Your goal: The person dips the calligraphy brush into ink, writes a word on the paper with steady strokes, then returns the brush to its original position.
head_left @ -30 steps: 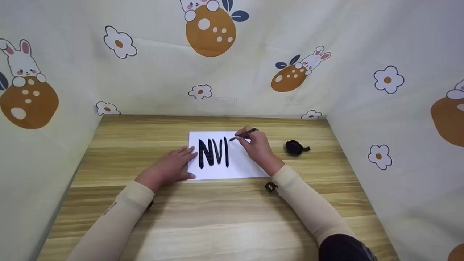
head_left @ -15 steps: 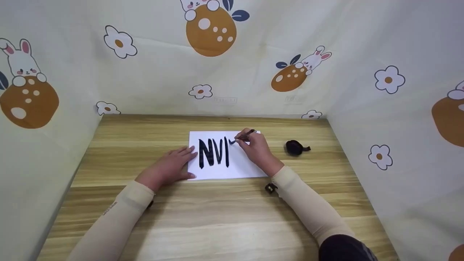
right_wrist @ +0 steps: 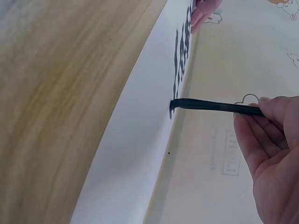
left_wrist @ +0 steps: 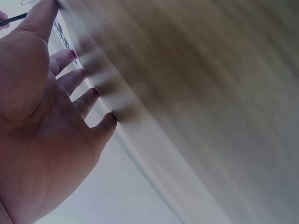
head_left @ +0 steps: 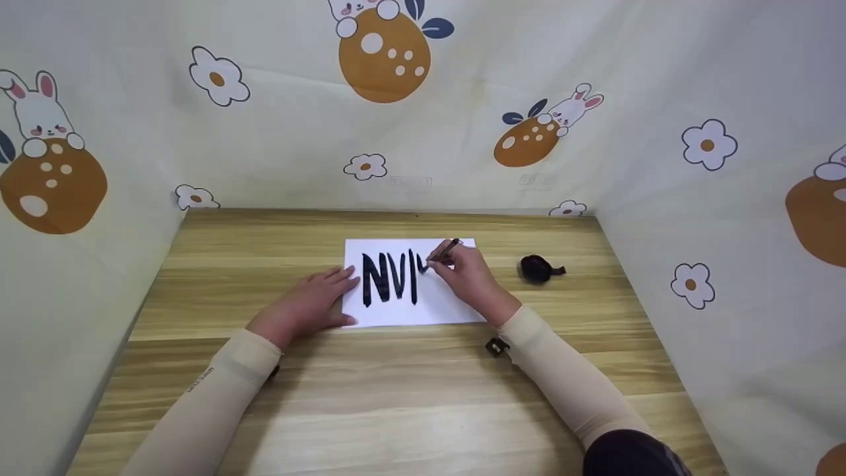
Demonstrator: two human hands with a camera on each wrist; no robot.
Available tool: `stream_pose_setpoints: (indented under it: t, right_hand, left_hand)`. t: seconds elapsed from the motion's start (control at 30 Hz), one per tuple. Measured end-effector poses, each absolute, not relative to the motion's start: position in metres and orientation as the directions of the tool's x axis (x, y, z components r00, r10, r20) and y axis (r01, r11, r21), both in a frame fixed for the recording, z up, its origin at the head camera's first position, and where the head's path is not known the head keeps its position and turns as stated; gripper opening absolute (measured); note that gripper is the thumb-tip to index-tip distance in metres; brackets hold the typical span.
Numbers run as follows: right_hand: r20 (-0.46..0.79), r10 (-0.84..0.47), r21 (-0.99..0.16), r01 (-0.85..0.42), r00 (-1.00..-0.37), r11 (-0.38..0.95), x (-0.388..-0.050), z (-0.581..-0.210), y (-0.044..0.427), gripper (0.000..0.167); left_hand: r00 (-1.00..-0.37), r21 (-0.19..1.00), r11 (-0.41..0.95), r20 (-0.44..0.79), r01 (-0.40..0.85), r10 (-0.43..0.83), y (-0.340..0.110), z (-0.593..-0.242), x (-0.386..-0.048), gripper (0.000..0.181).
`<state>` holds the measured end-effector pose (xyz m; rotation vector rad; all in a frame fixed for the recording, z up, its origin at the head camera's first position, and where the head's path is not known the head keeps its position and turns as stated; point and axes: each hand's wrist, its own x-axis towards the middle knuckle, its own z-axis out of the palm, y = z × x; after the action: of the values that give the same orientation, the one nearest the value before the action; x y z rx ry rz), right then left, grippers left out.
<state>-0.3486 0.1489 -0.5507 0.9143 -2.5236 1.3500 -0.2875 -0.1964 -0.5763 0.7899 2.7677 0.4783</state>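
Observation:
A white sheet of paper [head_left: 436, 311] lies on the wooden table, with thick black letters [head_left: 375, 281] reading roughly "NVI" plus a fresh stroke to their right. My left hand [head_left: 304, 307] rests at the sheet's left edge, fingers spread and fairly straight; the left wrist view shows its fingertips touching down. Between thumb and fingers my right hand [head_left: 474, 281] pinches a dark, thin brush [right_wrist: 215, 106]. In the right wrist view the brush's black tip [right_wrist: 175, 103] bends against the paper. The right hand hides part of the sheet's right side.
A small round black dish [head_left: 535, 270] with a short handle stands on the table [head_left: 370, 396] right of the paper. Patterned cloth walls [head_left: 277, 132] enclose the table's back and sides. A small black device [head_left: 497, 346] is at the right wrist.
My right hand has moved slightly downward with the brush, and a new short black stroke shows right of the "I". My left hand and the paper have stayed put.

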Motion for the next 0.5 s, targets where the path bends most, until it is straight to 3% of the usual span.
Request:
stream_pose_setpoints:
  t: [0.5]
  right_hand:
    - [0.364, -0.496, -0.701, -0.583, -0.788, 0.411, -0.3386, -0.5446, 0.1499, 0.004]
  left_hand:
    - [-0.83, 0.382, 0.796, -0.114, 0.47, 0.545, -0.1954, -0.573, -0.2863, 0.086]
